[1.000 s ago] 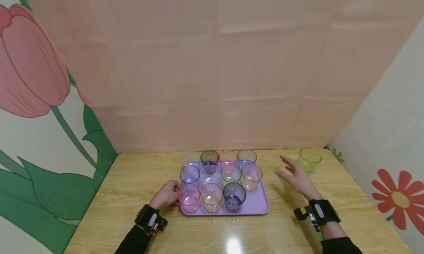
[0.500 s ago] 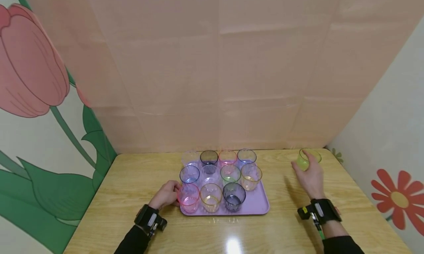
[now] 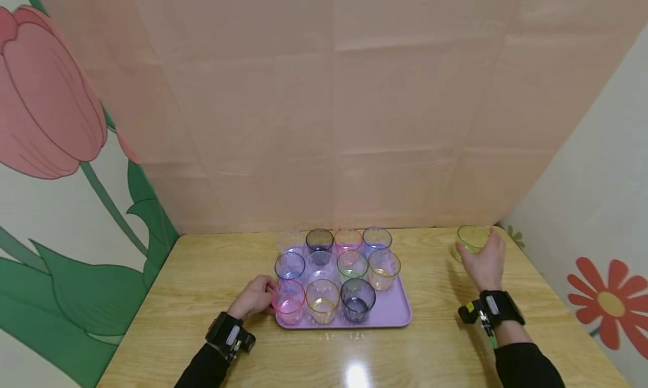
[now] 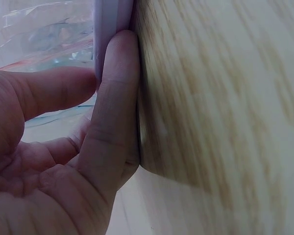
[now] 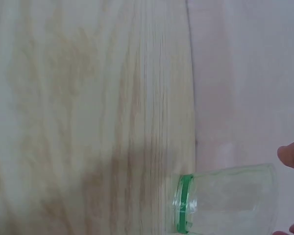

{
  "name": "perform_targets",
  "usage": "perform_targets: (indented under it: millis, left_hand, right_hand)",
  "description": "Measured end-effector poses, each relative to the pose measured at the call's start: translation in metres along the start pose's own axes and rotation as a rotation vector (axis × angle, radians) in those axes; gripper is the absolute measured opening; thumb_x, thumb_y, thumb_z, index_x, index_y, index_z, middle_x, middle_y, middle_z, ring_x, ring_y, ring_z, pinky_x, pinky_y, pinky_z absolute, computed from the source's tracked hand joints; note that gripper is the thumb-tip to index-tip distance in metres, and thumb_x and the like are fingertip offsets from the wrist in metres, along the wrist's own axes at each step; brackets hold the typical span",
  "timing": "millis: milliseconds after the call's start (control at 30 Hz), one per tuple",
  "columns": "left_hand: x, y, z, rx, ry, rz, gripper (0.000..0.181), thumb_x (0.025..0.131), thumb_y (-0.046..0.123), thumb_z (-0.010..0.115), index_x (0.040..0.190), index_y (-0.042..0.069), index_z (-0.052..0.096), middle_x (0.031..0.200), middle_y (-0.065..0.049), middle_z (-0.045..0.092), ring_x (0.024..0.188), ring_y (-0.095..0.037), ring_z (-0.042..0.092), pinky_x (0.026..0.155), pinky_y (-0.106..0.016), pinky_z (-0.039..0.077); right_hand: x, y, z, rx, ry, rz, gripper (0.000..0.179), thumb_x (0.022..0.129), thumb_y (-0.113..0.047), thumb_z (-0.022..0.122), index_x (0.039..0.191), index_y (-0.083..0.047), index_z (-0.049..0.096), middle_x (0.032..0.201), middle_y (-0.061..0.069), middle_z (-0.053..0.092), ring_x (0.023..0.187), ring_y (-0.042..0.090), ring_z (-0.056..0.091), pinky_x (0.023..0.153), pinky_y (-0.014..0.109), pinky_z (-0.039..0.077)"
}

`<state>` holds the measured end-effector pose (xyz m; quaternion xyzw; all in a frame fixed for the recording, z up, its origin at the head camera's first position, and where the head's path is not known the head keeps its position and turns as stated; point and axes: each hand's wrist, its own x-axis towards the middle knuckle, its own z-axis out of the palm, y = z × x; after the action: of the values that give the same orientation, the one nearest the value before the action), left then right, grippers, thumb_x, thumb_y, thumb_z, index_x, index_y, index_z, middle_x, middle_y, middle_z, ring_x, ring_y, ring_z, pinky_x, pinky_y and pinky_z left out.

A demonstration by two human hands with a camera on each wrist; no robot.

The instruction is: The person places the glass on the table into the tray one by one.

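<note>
A lilac tray [image 3: 397, 312] lies on the wooden table, bearing rows of clear tinted glasses. At its left edge my left hand [image 3: 253, 297] pinches the rim: in the left wrist view the thumb [image 4: 63, 88] meets the tray's rim [image 4: 112, 19] from above, an index finger lying along its underside by the tabletop. A pink-rimmed glass [image 3: 289, 303] stands right beside that hand. Over to the right, a yellow-green glass [image 3: 472, 239] stands upright near the back edge. My right hand [image 3: 483, 261] is spread around it, the thumb apart from the rim in the right wrist view.
On the tray, a dark glass [image 3: 358, 301] and an amber-rimmed glass [image 3: 323, 302] stand in the front row. The wooden table [image 3: 430, 348] ends at a pinkish covering [image 3: 324, 123] behind; a flower-painted wall [image 3: 597, 208] borders the right side.
My right hand has moved right and away from me to the yellow-green glass, its thumb and fingers now on either side of it. The left hand and tray stay put.
</note>
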<state>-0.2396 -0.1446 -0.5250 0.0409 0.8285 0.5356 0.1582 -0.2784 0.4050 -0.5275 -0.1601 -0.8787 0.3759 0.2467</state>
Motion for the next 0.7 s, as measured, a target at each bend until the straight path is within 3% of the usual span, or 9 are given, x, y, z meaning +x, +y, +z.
perform_targets:
  millis: [167,467,700]
  left_hand:
    - [0.001,0.001,0.000,0.001,0.004,-0.006,0.019,0.080,-0.018,0.052,0.096,-0.007,0.058,0.080,-0.012,0.055,0.062,-0.018,0.058,0.054,-0.032,0.062]
    - [0.004,0.002,-0.002,0.020,-0.001,-0.029,0.019,0.083,-0.017,0.053,0.097,-0.006,0.058,0.082,-0.016,0.055,0.063,-0.019,0.058,0.055,-0.032,0.062]
    - [0.004,0.002,-0.001,0.011,-0.003,-0.038,0.021,0.081,-0.019,0.054,0.097,-0.007,0.058,0.082,-0.012,0.053,0.063,-0.020,0.059,0.055,-0.032,0.062]
  right_hand:
    - [0.012,0.004,0.001,0.015,-0.054,0.078,0.101,0.091,-0.029,0.073,0.158,0.008,0.006,0.158,0.038,0.016,0.146,0.053,0.019,0.121,0.063,0.022]
    - [0.026,0.007,0.006,0.059,-0.074,0.155,0.104,0.089,-0.031,0.077,0.159,0.001,0.008,0.158,0.034,0.024,0.143,0.053,0.026,0.116,0.067,0.029]
    - [0.028,0.008,0.008,0.044,-0.116,0.270,0.101,0.091,-0.028,0.074,0.158,0.006,0.007,0.157,0.036,0.024,0.142,0.053,0.028,0.115,0.065,0.032]
